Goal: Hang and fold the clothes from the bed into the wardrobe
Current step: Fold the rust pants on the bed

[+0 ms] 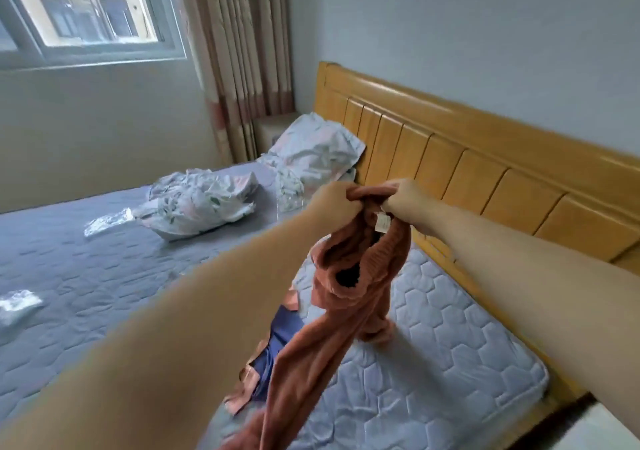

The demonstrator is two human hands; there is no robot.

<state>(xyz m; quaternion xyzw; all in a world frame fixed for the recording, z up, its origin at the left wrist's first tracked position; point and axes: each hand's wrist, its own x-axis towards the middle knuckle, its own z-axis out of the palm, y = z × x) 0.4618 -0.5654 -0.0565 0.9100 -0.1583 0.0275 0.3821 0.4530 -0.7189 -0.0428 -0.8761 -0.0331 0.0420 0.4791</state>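
Head camera looks down two bare forearms that come in from 7 and 4 o'clock and meet near the middle of the frame. Nearest, at 6 o'clock, the long lower part of a rust-orange sweater (349,276) hangs down and runs off the bottom edge. It is a soft ribbed knit, bunched into deep folds with a dark opening among them, and one end rests on the mattress (450,345) at 5 o'clock. Just to the left of the hanging cloth lies a blue garment (281,332), partly hidden by it. The mattress is pale blue, quilted in hexagons; toward 9 o'clock a darker grey-blue cover (86,269) lies over it.

At the centre the sweater's top edge is held up above the bed. The left hand (334,200) has its fingers curled round the bunched edge. The right hand (403,195), close beside it, pinches the same edge with curled fingers, and a small white label (382,223) dangles just below it.

Farther off, clear plastic wrappers (104,223) lie at 9 o'clock and crumpled floral bedding (201,204) at 10. A matching pillow (318,148) at 12 leans against the wooden headboard (450,159), which runs toward 3. A striped curtain (242,51) hangs at 12 and a window (86,10) sits at 11.
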